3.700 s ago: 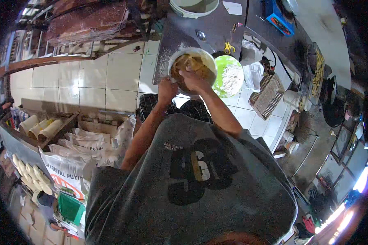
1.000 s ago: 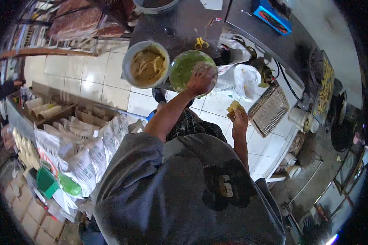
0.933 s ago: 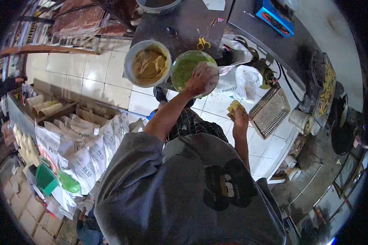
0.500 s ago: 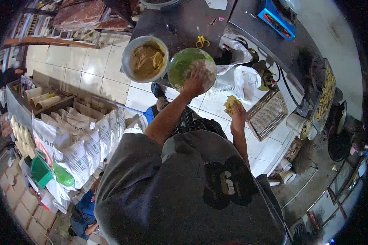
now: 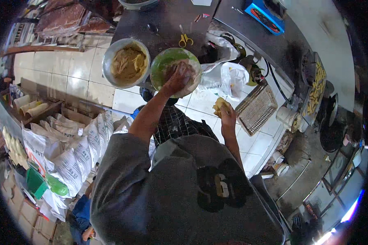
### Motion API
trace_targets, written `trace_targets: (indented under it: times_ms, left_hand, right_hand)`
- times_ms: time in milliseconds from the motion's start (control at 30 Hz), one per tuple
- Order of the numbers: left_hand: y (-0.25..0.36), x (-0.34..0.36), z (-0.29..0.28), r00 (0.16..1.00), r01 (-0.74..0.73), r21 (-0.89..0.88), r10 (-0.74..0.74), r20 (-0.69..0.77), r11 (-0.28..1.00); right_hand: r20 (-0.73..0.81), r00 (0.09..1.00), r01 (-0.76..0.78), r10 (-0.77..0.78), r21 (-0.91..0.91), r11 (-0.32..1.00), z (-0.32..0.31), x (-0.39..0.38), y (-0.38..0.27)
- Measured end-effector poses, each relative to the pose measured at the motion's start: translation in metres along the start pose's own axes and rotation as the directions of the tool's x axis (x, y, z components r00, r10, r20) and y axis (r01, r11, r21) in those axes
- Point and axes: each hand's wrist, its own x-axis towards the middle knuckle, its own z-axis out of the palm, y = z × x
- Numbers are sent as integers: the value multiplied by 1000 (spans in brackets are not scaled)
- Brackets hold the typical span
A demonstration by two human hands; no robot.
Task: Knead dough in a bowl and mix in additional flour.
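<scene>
My left hand (image 5: 178, 78) is down inside a green bowl (image 5: 159, 61) coated with whitish powder. Its fingers are curled and bunched; anything they hold is hidden. Off to the right, my right hand (image 5: 228, 115) is closed around a pale yellow lump (image 5: 220, 105), held over the tiled floor. The lump's exact kind does not show. Left of the green bowl, a metal basin (image 5: 106, 67) holds thick yellow-brown batter (image 5: 129, 63). Beyond the bowl lie yellow-handled scissors (image 5: 185, 40) and a dark spoon (image 5: 152, 28) on the dark table (image 5: 167, 18).
White plastic bags (image 5: 229, 79) sit right of the bowl. A perforated beige crate (image 5: 257, 109) stands near my right hand. Further right are a white bucket (image 5: 287, 116) and a tray of yellow pieces (image 5: 317, 85). White sacks (image 5: 84, 149) fill the left side; a person (image 5: 81, 214) is lower left.
My left hand has gone from fingers spread flat in the bowl to bunched and curled. The right hand keeps its yellow lump. The whole view has shifted, so things appear further left.
</scene>
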Motion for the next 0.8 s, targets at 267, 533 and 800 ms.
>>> trace_targets:
  times_ms: [267,533,800]
  left_hand:
    - [-3,-9,40,974,223,-179,-226,-1,958]
    - [0,-10,18,897,391,-431,-441,-19,813]
    - [-1,-26,-51,586,201,-733,-519,621,-650]
  right_hand:
    - [-44,999,-31,32,28,999,-5,-3,2]
    - [37,999,-30,27,69,997,5,10,16]
    - [82,997,-24,13,134,991,46,21,-10]
